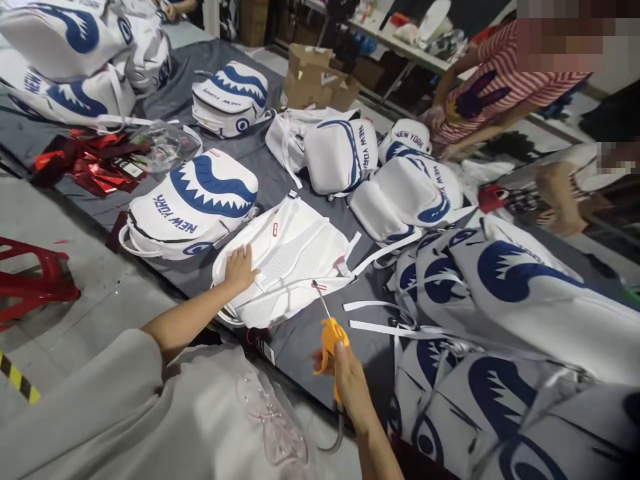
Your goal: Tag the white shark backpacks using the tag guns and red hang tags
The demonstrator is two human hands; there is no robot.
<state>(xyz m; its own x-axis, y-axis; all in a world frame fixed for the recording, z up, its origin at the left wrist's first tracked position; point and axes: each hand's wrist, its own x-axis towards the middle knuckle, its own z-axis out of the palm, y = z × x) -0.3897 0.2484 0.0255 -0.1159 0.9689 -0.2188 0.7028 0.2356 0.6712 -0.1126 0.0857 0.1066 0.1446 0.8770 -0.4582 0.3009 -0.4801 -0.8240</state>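
Observation:
A white backpack (300, 230) lies with its strap side up on the dark cloth in front of me. My left hand (240, 270) rests flat on its near left part, fingers stretched out. In my right hand (347, 373) is an orange air blow gun (333, 337), gripped by its handle, with a hose below it. Its thin metal nozzle points at the backpack's strap (295, 288), near a small red label; whether the tip touches cannot be made out. Left of this bag sits another white backpack (200, 200) with a blue toothed mouth and NEW YORK lettering.
Stacked white backpacks (500, 373) crowd the right side, and more are piled (75, 67) at the far left. Red foil wrapping (95, 163) lies by the left edge. A cardboard box (317, 77) stands behind. Another person in a striped shirt (500, 87) works across the table.

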